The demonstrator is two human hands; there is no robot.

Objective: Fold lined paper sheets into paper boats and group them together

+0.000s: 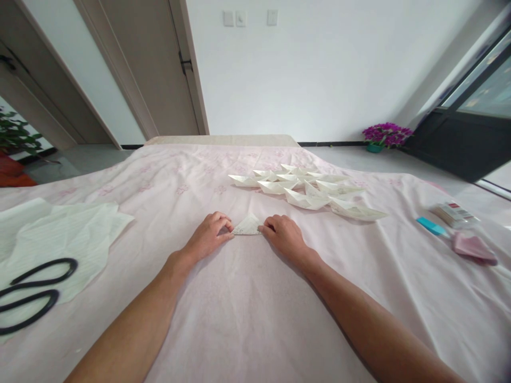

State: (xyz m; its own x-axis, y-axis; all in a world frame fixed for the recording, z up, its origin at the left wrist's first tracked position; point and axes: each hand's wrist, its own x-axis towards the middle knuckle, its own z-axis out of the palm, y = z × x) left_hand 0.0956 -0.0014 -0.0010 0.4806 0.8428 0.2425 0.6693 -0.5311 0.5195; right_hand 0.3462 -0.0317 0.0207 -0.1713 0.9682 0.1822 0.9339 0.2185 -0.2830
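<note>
A small folded white paper triangle [248, 226] lies on the pink cloth [247, 314] in front of me. My left hand [208, 235] pinches its left corner with curled fingers. My right hand [282, 233] pinches its right corner the same way. Both hands rest on the cloth. Beyond them, several finished white paper boats [307, 192] lie in a cluster, untouched.
Black scissors [30, 295] lie on white paper sheets [67, 234] at the left. A blue object [431, 226], a clear packet [455, 214] and a pink item [473, 248] sit at the right. A door, purple flowers [385, 134] and a dark window frame stand beyond.
</note>
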